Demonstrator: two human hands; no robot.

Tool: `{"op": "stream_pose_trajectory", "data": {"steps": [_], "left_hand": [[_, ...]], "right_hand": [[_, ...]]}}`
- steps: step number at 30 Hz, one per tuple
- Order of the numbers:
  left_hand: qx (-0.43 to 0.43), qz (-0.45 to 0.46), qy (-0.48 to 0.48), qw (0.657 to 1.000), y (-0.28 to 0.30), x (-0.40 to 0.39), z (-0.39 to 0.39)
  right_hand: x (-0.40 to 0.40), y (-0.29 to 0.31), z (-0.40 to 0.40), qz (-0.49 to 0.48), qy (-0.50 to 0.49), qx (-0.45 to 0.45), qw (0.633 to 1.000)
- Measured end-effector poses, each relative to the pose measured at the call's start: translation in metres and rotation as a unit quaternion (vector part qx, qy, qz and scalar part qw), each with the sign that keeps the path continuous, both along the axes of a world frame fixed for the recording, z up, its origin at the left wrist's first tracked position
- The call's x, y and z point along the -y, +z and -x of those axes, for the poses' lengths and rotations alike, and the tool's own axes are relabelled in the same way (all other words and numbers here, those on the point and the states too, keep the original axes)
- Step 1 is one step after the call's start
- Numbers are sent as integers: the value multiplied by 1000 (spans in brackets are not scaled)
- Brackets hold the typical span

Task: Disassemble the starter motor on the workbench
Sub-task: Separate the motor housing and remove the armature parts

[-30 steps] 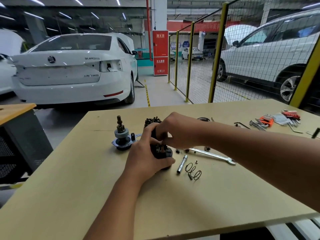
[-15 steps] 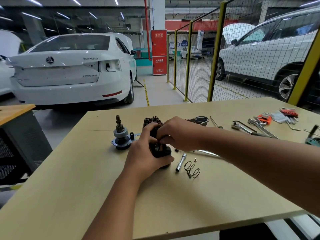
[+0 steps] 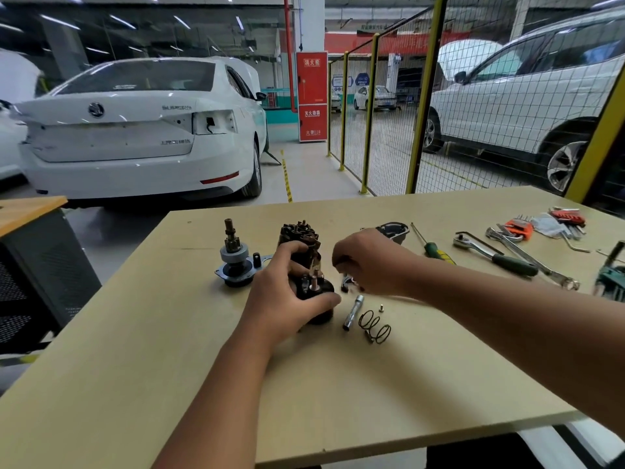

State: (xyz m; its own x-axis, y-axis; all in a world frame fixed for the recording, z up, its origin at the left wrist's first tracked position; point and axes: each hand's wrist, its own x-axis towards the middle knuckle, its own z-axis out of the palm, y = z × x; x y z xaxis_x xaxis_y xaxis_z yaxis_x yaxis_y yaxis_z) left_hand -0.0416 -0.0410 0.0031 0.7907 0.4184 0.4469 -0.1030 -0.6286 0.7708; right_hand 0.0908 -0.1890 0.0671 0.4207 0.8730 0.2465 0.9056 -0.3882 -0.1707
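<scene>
Right hand [image 3: 367,262] has left the motor body [image 3: 313,289], fingers pinching 1 small dark part [image 3: 345,282] just beside it; left hand [image 3: 287,299] still grips the body. Part appears freed.

A car repair workshop: a white sedan [image 3: 135,130] with its tail light removed stands on the concrete floor, a white SUV [image 3: 527,96] sits behind yellow-posted mesh fencing [image 3: 399,106], and a ratchet [image 3: 493,253] and screwdriver [image 3: 429,243] lie on the plywood surface [image 3: 169,367].
</scene>
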Motion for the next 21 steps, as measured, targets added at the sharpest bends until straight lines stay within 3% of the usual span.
{"op": "stream_pose_trajectory", "data": {"steps": [9, 21], "left_hand": [[23, 42, 15, 999, -2, -6, -1], [-5, 37, 27, 999, 0, -4, 2]], "right_hand": [[8, -16, -12, 43, -39, -37, 998], [13, -26, -11, 27, -46, -34, 998]]}}
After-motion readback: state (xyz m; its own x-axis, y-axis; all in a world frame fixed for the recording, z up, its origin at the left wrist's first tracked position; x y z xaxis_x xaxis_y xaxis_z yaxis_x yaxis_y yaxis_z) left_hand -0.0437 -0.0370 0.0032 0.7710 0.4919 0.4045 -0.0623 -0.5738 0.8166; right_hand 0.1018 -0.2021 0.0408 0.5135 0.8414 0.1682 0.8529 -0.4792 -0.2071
